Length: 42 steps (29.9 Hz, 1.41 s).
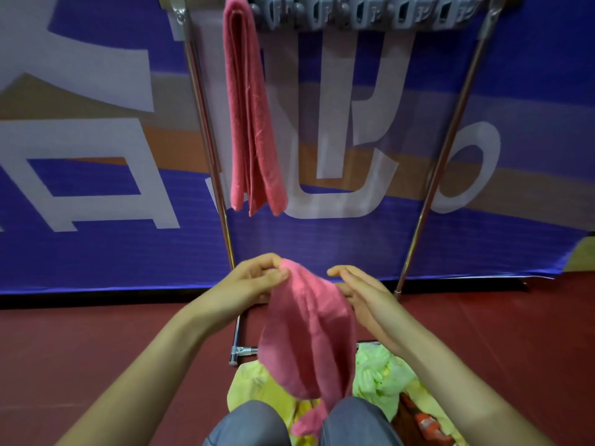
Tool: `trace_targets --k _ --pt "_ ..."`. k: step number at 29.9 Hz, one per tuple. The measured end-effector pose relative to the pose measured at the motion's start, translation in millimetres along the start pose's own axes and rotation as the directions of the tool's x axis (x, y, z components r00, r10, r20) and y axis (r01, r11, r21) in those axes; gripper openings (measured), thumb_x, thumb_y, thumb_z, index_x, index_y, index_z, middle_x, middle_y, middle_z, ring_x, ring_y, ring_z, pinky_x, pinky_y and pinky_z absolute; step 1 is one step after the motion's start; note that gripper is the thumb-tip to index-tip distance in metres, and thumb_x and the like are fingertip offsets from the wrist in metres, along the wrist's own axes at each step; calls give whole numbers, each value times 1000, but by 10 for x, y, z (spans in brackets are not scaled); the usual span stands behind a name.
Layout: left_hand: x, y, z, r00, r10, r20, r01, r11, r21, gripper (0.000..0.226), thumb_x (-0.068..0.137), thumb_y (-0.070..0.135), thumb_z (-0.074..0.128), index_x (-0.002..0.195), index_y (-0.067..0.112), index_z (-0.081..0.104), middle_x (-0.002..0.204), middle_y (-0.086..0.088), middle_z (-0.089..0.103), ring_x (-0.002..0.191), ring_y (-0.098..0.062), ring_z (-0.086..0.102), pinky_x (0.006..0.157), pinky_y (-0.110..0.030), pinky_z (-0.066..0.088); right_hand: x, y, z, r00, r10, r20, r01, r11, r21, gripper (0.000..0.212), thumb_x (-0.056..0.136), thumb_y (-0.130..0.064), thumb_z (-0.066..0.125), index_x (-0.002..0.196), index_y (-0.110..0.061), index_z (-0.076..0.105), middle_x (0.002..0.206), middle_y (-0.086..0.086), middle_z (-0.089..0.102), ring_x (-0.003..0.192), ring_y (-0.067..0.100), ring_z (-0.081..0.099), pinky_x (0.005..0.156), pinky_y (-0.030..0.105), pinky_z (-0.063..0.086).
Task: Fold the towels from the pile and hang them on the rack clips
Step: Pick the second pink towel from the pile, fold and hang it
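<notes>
Pinching the top corner of a crumpled pink towel point(309, 326) above the floor pile point(380, 378), the left hand point(254, 281) lets it drape to find its edges; the right hand point(360, 294) waits beside it, fingers straight; one folded pink towel point(251, 123) hangs clipped on the rack point(354, 14).

A single wide-angle view looks out from the person's head, facing forward and tilted downward. The left hand point(254, 278) and right hand point(363, 294) sit close below the lens at mid-frame, and the knees point(251, 423) touch the bottom edge. The rack point(433, 188) stands near ahead on the floor point(96, 349), its clips point(363, 14) cut by the top edge.
</notes>
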<state>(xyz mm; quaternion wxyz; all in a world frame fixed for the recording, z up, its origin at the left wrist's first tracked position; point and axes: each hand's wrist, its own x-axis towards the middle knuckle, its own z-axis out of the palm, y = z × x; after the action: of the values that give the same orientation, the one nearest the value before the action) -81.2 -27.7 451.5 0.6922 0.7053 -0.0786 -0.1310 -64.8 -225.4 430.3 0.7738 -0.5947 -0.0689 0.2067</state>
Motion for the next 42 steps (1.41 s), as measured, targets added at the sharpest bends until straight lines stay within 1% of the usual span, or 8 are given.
trace_targets --k 3,7,14,22,26,30,36,42 --pt "94 78 130 996 -4 91 -10 988 156 19 90 12 52 71 16 50 49 13 49 48 2 41 50 -8 34 53 -28 22 1000 28 3 -27 992 -124 22 91 -35 47 91 -21 64 84 3 64 72 12 57 65 21 44" --pt "161 79 204 996 -16 84 -1 980 198 20 90 6 47 72 13 49 45 13 48 45 4 41 49 -7 34 106 -151 118 1000 -4 9 6 984 -177 19 84 -27 55 71 -16 64 58 -7 60 51 2 51 51 14 40" --pt "96 -41 100 984 -126 124 85 952 293 21 88 12 52 101 -2 62 94 -8 64 87 -15 59 77 -19 51 168 -359 122 977 -184 -105 165 971 -172 23 87 -17 55 64 -17 59 57 -5 52 52 4 48 51 16 42" --pt "21 -107 -145 982 -176 73 143 934 326 32 84 30 57 80 0 67 74 -1 63 70 -9 56 69 -19 47 139 -618 -282 931 -249 -267 206 962 -181 22 89 -19 53 68 -18 60 60 -6 58 53 2 53 51 13 47" --pt "-17 -65 -290 977 -207 51 174 911 373 34 77 44 63 52 22 59 52 12 52 51 0 46 54 -13 40 95 -717 -554 889 -266 -374 239 964 -119 21 90 -19 51 71 -18 58 47 -12 61 46 -3 55 47 12 47" --pt "-98 -93 -426 963 -249 105 186 892 411 40 49 62 73 62 24 67 63 9 62 62 -2 57 60 -15 46 40 -766 -781 866 -264 -424 254 964 -83 17 91 -19 50 75 -18 58 48 -12 60 46 -3 55 49 11 48" --pt "-79 -161 -388 966 -244 -84 258 900 353 21 82 28 59 67 15 54 65 -1 56 54 -6 52 53 -18 41 61 -688 -890 852 -249 -460 241 968 -77 15 90 -18 52 77 -19 59 48 -12 63 47 -4 58 47 12 49" --pt "-121 -205 -362 958 -269 -105 288 912 292 22 85 16 58 63 18 60 51 8 53 43 -1 47 42 -13 38 107 -740 -1063 815 -244 -525 268 963 -31 14 90 -18 52 77 -20 59 47 -13 63 46 -3 58 49 12 50"
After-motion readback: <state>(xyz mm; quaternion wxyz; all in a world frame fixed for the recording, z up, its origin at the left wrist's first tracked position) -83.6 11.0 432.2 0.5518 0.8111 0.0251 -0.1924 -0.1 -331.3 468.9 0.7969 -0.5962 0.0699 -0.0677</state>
